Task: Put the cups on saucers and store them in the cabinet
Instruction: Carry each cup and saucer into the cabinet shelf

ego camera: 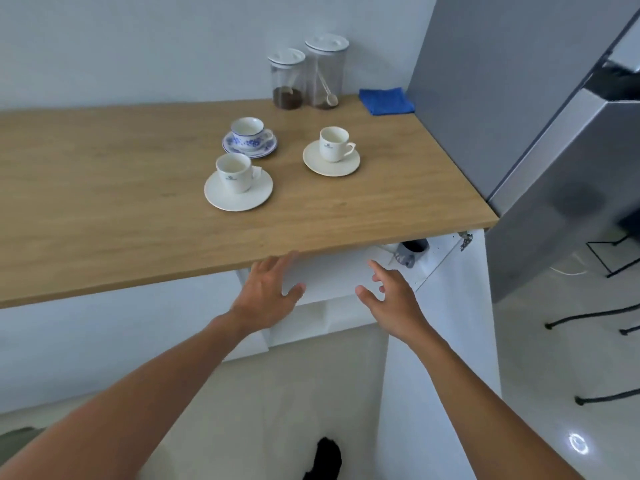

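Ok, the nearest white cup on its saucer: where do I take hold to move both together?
Probably the near rim of the white saucer, pinched top and bottom: the white cup just stands on it, so lifting by the handle, which points right, would leave the saucer behind.

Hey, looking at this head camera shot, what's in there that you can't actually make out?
All in the head view:
- Inside of the cabinet: mostly hidden by the countertop.
- The grey and dark things in it: half covered by the countertop edge, unidentifiable.
- Print on the right white cup and front white cup: too small to read.
- The dark shape at the bottom: cut off by the frame edge.
- Whether the left hand touches the countertop: unclear.
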`<state>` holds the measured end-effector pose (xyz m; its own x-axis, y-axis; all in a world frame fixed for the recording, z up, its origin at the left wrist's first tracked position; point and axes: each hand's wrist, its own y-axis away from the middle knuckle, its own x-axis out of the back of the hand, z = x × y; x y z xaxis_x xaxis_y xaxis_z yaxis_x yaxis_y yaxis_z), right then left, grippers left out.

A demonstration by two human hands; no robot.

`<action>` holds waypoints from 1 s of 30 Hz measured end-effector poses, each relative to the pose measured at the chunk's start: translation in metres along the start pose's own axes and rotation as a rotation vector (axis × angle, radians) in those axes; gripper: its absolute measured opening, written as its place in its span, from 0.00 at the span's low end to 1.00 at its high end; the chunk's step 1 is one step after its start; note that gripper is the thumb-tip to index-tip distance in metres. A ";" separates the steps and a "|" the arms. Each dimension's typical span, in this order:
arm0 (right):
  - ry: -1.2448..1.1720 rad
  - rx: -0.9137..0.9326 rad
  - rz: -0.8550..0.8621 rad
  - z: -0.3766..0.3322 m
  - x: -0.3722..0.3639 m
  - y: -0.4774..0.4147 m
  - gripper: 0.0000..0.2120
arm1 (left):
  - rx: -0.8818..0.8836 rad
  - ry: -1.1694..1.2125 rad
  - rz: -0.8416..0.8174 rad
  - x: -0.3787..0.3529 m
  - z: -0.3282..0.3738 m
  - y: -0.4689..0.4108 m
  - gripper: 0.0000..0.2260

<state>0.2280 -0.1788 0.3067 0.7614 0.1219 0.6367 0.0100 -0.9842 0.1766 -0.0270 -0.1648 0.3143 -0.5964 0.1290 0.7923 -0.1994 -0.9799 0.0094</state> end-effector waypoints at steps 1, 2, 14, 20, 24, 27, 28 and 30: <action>0.004 0.015 -0.012 -0.007 0.002 -0.007 0.29 | 0.021 0.003 0.015 0.009 0.001 -0.003 0.29; 0.005 0.036 -0.031 -0.016 0.004 -0.018 0.29 | 0.042 0.007 0.036 0.018 0.001 -0.006 0.29; 0.084 0.205 -0.202 -0.100 -0.030 -0.154 0.29 | 0.375 -0.011 0.215 0.073 -0.067 -0.052 0.31; 0.157 0.186 -0.218 -0.127 -0.064 -0.217 0.30 | 0.563 0.123 0.184 0.102 -0.103 -0.094 0.34; 0.193 0.196 -0.244 -0.143 -0.083 -0.251 0.22 | 0.553 0.259 0.205 0.116 -0.118 -0.122 0.37; 0.240 0.228 -0.287 -0.156 -0.093 -0.268 0.22 | 0.471 0.217 0.178 0.124 -0.125 -0.140 0.37; 0.267 0.241 -0.297 -0.159 -0.095 -0.272 0.27 | 0.446 0.208 0.164 0.126 -0.127 -0.145 0.37; 0.311 0.245 -0.309 -0.164 -0.099 -0.278 0.32 | 0.417 0.205 0.140 0.129 -0.132 -0.154 0.37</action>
<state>0.0435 0.1042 0.3182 0.4698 0.4084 0.7826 0.3849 -0.8926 0.2348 -0.1756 0.0227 0.3348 -0.7448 -0.0218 0.6669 0.1970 -0.9621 0.1885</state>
